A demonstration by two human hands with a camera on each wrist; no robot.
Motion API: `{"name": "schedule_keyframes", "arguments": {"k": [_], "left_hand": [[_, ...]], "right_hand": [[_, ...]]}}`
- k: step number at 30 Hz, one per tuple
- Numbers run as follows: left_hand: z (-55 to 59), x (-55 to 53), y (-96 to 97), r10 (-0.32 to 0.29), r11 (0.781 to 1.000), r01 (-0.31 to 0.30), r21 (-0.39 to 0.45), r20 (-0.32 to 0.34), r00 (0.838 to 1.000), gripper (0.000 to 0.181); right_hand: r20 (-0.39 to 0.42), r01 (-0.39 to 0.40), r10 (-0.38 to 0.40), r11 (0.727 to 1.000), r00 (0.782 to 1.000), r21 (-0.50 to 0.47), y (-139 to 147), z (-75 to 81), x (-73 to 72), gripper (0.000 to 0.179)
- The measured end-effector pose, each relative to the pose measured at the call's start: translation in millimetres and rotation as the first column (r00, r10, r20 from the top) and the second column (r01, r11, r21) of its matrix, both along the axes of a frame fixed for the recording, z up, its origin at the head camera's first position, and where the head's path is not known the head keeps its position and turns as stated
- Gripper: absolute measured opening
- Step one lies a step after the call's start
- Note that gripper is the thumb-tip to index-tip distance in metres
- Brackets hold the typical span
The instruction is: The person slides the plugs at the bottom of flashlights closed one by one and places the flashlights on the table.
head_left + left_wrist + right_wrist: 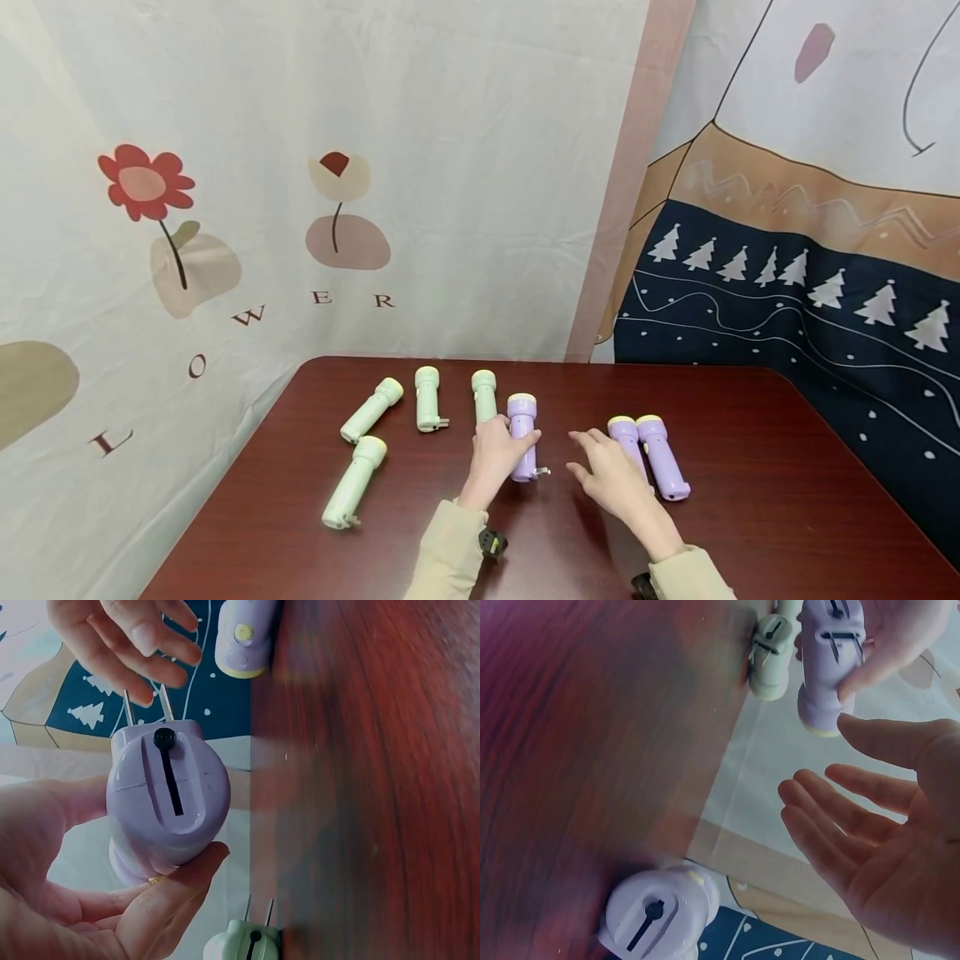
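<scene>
My left hand [495,457] grips a purple flashlight [522,408], thumb on one side and fingers on the other. Its yellow-rimmed head points away, and two metal plug prongs stick out near its tail, beside a black slider in a slot [174,780]. To its right, my right hand [613,477] hovers with fingers spread and nothing in them. Just beyond that hand lie two more purple flashlights, a nearer one [624,430] partly hidden by it and an outer one [663,458]. Left of the held flashlight is a green flashlight [484,390], its lower end behind my left hand.
More green flashlights lie on the left of the dark red table [420,542]: one upright in view [427,398] with prongs out, a slanted one [372,410] and a nearer one [354,483]. A printed cloth [465,183] hangs behind the table.
</scene>
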State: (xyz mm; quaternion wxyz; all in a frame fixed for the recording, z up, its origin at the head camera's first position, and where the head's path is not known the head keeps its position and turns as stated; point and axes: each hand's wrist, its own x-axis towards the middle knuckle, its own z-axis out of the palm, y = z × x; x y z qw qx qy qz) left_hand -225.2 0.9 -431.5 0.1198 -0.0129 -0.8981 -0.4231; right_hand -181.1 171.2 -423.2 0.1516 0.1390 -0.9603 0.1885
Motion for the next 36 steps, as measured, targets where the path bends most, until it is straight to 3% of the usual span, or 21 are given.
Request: {"name": "schedule_keyframes", "arguments": {"k": [8, 21, 30, 36], "left_hand": [[1.8, -1.2, 6.6, 0.005, 0.999, -0.004, 0.041, -0.006, 1.0, 0.04], [3.3, 0.0, 12.4, 0.021, 0.999, -0.02, 0.037, -0.012, 1.0, 0.039], [5.2, 1.7, 15.4, 0.022, 0.998, -0.021, 0.063, -0.015, 1.0, 0.038], [5.8, 4.3, 19.0, 0.024, 0.996, -0.024, 0.081, 0.003, 1.0, 0.039]], "right_hand": [[0.032, -0.058, 0.059, 0.998, 0.998, -0.035, -9, 1.0, 1.5, 0.038], [0.08, -0.102, 0.106, 0.993, 0.991, -0.053, -16, 1.2, 2.8, 0.04], [0.034, -0.113, 0.114, 0.993, 0.993, -0.039, -18, 0.4, 2.8, 0.035], [-0.049, -0.127, 0.125, 0.991, 0.991, -0.031, -18, -3.2, 1.9, 0.026]]}}
